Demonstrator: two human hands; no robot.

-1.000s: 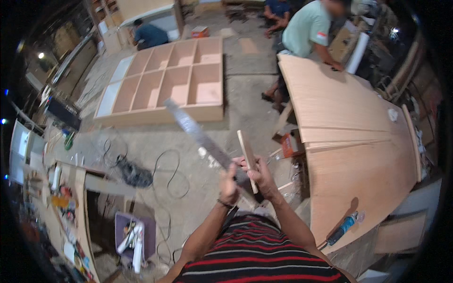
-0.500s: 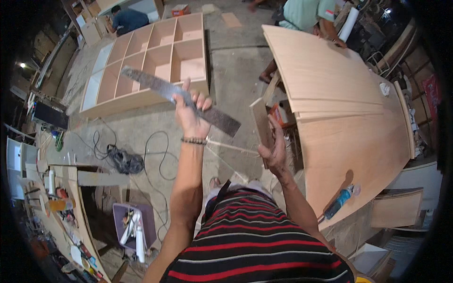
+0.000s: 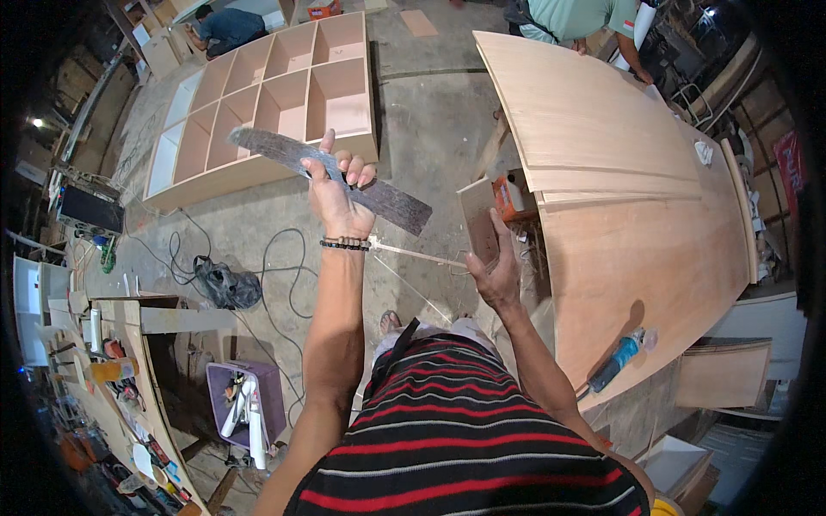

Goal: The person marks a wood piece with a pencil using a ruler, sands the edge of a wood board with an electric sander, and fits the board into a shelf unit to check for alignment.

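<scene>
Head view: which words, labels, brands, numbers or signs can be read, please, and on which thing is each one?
Red banner, right edge: large partial lettering, not copied out here.
Orange box beside the panels: markings too small to read.
Flat strip in the left hand, wooden piece in the right hand: no legible text.

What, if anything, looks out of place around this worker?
A dark cable loops loosely across the floor at left beside a crumpled black bundle, where it might trip someone. A crumpled white scrap also lies on the plywood at right, as if left behind.
</scene>
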